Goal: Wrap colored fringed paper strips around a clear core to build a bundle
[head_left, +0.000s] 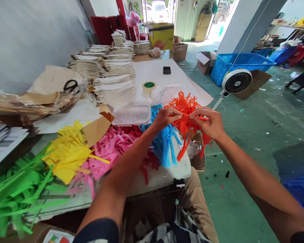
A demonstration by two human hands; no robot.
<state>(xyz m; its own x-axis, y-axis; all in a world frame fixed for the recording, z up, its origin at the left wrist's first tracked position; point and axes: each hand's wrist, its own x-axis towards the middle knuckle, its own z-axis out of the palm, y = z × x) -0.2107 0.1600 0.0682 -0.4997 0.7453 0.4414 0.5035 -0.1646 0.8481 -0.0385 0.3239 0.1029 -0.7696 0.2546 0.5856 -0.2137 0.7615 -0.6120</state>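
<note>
Both hands pinch one orange-red bundle of fringed paper strips (183, 103) above the table's right corner. My left hand (166, 117) grips its left side with closed fingers. On the other side, my right hand (209, 121) is closed on the same bundle, the fingertips close together. Strips hang below and stick up behind the fingers. Blue fringed strips (164, 148) lie just under my left hand. Pink strips (111, 145), yellow strips (71, 152) and green strips (20, 189) spread leftward along the table edge. A clear plastic container (131, 114) stands beside the blue strips.
Stacked white cloth-like pieces (116, 77) fill the table's back left. Tape (149, 87), a phone-like black object (167, 70) and scissors (71, 86) lie around. A fan (236, 81) stands right of the table, near a blue bin (240, 62) and cardboard boxes (179, 51).
</note>
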